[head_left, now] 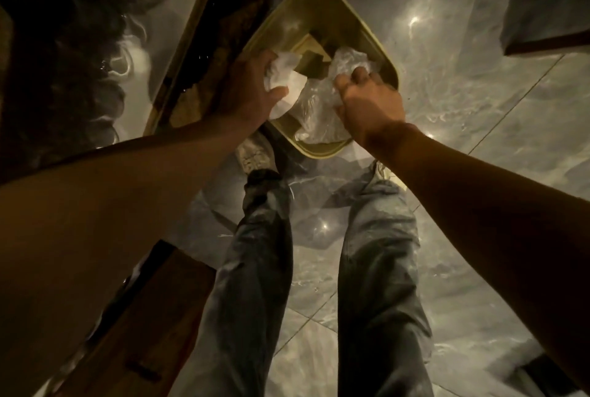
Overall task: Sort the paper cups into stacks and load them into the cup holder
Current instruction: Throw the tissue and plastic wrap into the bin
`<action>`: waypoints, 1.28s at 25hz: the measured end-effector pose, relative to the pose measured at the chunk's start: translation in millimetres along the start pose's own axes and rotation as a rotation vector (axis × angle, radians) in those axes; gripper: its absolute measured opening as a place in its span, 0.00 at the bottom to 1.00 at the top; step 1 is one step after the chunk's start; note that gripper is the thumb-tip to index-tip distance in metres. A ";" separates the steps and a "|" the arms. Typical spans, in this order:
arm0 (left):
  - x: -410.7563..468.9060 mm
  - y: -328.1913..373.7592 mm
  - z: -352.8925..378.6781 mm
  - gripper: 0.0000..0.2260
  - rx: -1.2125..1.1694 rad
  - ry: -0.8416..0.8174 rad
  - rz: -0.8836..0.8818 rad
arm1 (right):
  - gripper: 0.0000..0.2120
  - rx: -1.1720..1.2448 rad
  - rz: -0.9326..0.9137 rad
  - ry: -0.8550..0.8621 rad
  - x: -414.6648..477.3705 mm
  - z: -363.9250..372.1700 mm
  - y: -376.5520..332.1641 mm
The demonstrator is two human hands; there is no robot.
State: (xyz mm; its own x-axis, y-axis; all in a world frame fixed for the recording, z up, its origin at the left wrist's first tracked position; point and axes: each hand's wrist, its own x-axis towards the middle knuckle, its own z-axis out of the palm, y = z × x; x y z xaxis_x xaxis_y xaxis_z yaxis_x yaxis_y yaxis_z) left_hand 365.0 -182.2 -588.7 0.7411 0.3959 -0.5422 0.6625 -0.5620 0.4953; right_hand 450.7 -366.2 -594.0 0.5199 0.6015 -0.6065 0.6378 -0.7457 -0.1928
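A yellow-green bin (322,1) with rounded corners stands on the floor in front of my feet. Inside it lie crumpled clear plastic wrapping (314,116), a white wad (287,84) and dark cardboard pieces (311,60). My left hand (252,84) reaches over the bin's left rim and grips the white wad. At the right rim my right hand (367,103) is closed on the clear plastic wrapping. No paper cups or cup holder show in this dim view.
A dark wooden counter or cabinet (198,55) runs along the left of the bin. Another wooden piece (153,307) sits low at the left. The floor (479,84) is glossy grey marble tile. My legs in jeans (255,269) stand just behind the bin.
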 end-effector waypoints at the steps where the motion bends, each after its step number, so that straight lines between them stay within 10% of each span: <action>1: 6.5 -2.5 5.7 0.23 0.017 0.007 -0.003 | 0.24 -0.018 -0.005 -0.010 9.4 4.6 1.1; 18: -27.4 28.1 -11.4 0.20 -0.074 -0.058 -0.096 | 0.27 0.203 0.021 -0.027 -27.8 -36.4 3.6; 32: -182.3 260.5 -198.6 0.18 0.173 -0.020 0.506 | 0.24 0.317 0.250 0.377 -253.3 -272.1 8.2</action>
State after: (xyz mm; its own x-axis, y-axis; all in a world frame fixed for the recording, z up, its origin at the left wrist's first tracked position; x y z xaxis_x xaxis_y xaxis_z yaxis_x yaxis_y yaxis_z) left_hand 424.0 -256.5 -226.0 0.9601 0.0315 -0.2779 0.1938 -0.7912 0.5800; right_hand 478.9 -446.7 -232.0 0.8385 0.4124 -0.3563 0.2968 -0.8939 -0.3361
